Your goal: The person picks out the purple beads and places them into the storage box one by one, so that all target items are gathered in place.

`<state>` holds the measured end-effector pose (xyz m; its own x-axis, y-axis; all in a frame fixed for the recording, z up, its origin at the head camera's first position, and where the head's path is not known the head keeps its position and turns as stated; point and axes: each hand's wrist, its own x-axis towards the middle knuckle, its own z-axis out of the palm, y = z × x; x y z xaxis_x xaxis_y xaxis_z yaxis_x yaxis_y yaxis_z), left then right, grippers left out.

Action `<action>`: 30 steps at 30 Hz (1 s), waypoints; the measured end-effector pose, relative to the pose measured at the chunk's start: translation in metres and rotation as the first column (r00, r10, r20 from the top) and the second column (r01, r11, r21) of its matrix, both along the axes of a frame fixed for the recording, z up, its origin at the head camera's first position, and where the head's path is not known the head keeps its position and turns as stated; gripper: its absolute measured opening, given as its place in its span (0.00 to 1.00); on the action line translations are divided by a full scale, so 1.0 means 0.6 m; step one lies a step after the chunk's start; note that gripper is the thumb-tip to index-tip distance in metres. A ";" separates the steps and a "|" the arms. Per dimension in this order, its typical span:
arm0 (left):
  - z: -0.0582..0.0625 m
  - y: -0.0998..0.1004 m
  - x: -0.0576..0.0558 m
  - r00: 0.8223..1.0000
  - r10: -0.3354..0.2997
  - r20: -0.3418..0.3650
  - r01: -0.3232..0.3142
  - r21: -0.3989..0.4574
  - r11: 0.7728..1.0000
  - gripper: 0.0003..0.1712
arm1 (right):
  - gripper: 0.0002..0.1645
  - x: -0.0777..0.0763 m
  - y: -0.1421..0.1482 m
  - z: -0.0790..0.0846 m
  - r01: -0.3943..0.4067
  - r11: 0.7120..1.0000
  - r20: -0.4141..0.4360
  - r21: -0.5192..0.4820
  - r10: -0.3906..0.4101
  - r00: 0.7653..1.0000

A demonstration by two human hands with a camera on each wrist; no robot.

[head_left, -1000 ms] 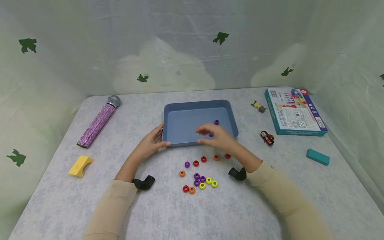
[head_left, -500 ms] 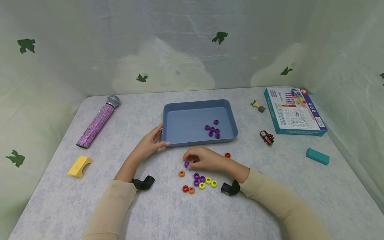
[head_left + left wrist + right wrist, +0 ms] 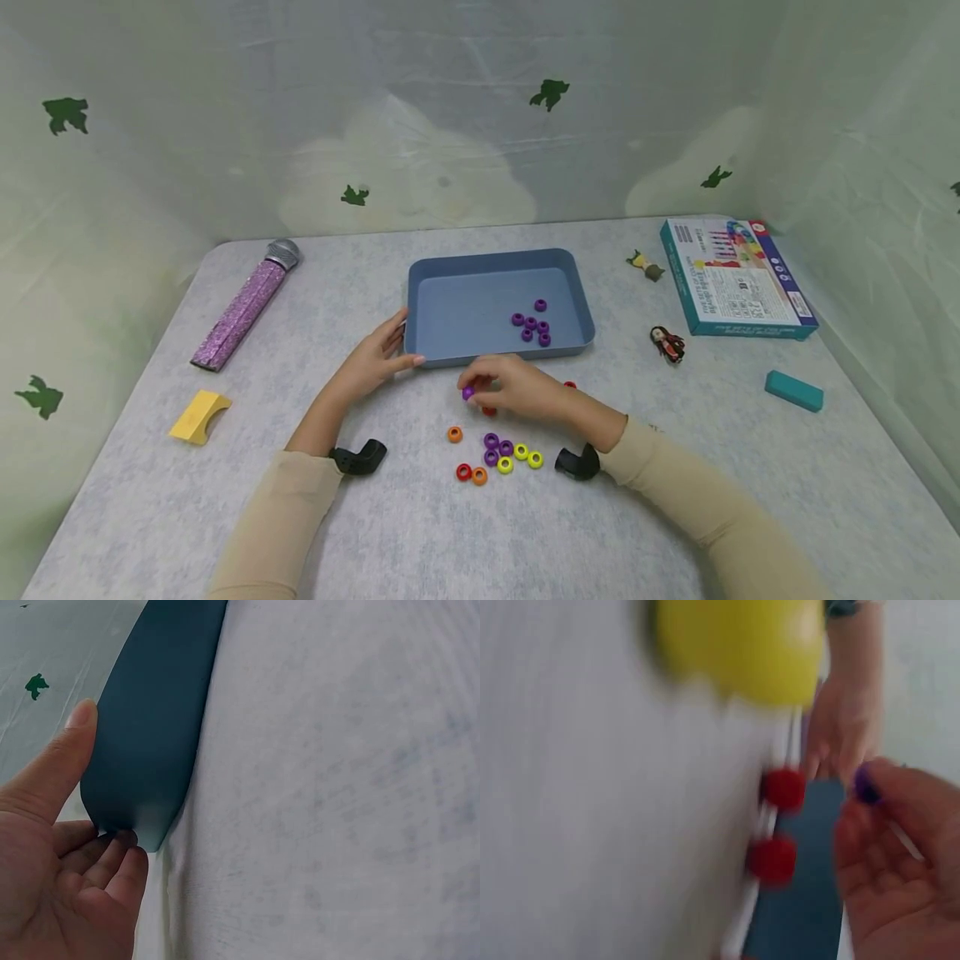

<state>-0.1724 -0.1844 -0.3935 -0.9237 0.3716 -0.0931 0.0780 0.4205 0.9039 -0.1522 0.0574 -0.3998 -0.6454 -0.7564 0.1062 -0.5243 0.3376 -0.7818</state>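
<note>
Between thumb and fingertips, my right hand (image 3: 517,387) pinches a purple bead (image 3: 468,392) just in front of the tray's near edge; the bead also shows in the right wrist view (image 3: 867,784). My left hand (image 3: 372,358) holds the near left corner of a blue tray (image 3: 450,361), thumb along the front and fingers at the left side. Several purple beads (image 3: 530,323) lie in the right half of the tray. On the table below my right hand are purple beads (image 3: 491,441), yellow beads (image 3: 521,452), orange beads (image 3: 454,434) and red beads (image 3: 464,472). That hand partly hides a red bead (image 3: 490,411).
Left of the tray lie a pink glitter microphone (image 3: 247,304) and a yellow arched block (image 3: 198,416). To the right are two small figures, one dark-haired (image 3: 668,344) and one yellow-green (image 3: 646,266), a toy box (image 3: 738,279) and a teal block (image 3: 794,391).
My right hand has come out from over the tray to the loose beads, then lifted a purple bead slightly toward the tray. My left hand has stayed at the corner.
</note>
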 end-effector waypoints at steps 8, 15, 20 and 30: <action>0.003 0.000 0.001 1.000 -0.005 0.000 0.005 0.003 1.000 0.48 | 0.13 -0.050 0.048 0.048 0.140 0.979 -0.024 -0.150 -0.145 0.989; 0.001 0.000 0.000 1.000 -0.008 0.003 0.008 0.008 1.000 0.48 | 0.16 -0.125 0.103 -0.006 0.410 0.912 0.029 -0.033 -0.409 0.912; -0.002 -0.001 -0.002 1.000 -0.009 0.003 0.009 0.007 1.000 0.48 | 0.15 -0.142 0.115 -0.020 0.494 0.866 0.061 0.082 -0.499 0.865; -0.038 -0.016 -0.019 1.000 -0.018 -0.011 0.017 -0.014 1.000 0.51 | 0.13 -0.147 0.110 -0.021 0.484 0.853 0.051 0.196 -0.502 0.863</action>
<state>-0.1841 -0.1939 -0.4162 -0.9181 0.3864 -0.0882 0.0953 0.4312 0.8972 -0.2401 0.1234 -0.4122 -0.9387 -0.3362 -0.0769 -0.1783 0.6640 -0.7262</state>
